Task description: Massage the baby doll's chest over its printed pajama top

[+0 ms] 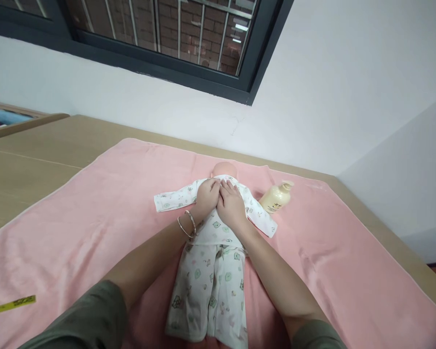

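A baby doll (224, 169) in a white, printed long-sleeved shirt (222, 232) and matching trousers (203, 286) lies with its bald head away from me. Whether it faces up or down is not visible. My left hand (208, 196) rests on its upper body just below the neck, fingers somewhat bent and partly hidden. Beside it, my right hand (231, 202) lies palm down on the shirt with fingers stretched forward. The two hands touch along their inner edges. Close to the doll's right-side sleeve stands or leans a pale yellow pump bottle (276, 198).
Under the doll spreads a pink blanket (105, 208) on a wooden surface (39, 169). A yellow strip (10, 305) lies at the lower left. Behind are a white wall (312, 97) and a dark-framed window (160, 53). A wooden-edged box (25, 123) sits far left.
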Demonstrator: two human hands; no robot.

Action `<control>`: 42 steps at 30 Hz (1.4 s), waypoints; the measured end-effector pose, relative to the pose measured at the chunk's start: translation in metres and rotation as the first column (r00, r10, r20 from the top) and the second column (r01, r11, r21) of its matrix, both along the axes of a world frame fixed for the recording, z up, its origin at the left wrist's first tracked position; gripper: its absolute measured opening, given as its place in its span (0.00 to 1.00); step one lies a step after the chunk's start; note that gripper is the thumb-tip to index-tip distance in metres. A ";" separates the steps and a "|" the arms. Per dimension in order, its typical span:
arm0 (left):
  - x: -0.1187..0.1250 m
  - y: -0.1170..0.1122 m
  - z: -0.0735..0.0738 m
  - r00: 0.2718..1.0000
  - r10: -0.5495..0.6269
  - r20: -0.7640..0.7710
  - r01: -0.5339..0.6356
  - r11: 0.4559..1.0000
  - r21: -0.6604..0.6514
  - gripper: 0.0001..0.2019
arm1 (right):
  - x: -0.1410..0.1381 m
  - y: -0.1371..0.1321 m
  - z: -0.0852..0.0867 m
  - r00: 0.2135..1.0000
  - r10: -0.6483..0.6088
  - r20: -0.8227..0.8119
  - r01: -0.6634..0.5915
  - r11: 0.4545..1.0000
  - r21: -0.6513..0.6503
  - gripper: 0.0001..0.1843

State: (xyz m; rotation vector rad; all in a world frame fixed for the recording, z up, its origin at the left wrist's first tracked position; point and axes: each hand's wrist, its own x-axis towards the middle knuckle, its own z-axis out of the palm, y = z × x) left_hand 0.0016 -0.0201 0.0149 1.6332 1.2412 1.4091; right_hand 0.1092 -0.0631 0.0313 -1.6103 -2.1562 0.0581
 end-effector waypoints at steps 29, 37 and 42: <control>0.000 0.002 -0.005 0.999 0.038 0.004 -0.038 0.999 0.025 0.11 | 0.000 0.004 -0.006 0.999 -0.034 0.014 0.034 0.999 -0.007 0.28; 0.001 0.005 -0.008 1.000 0.030 0.005 -0.031 0.999 0.024 0.11 | 0.014 0.016 -0.005 0.997 -0.012 -0.073 0.007 0.997 -0.073 0.27; 0.002 0.007 -0.010 0.998 0.053 0.015 -0.053 0.999 -0.004 0.11 | 0.021 0.021 0.000 0.993 -0.121 0.001 0.120 0.986 -0.116 0.29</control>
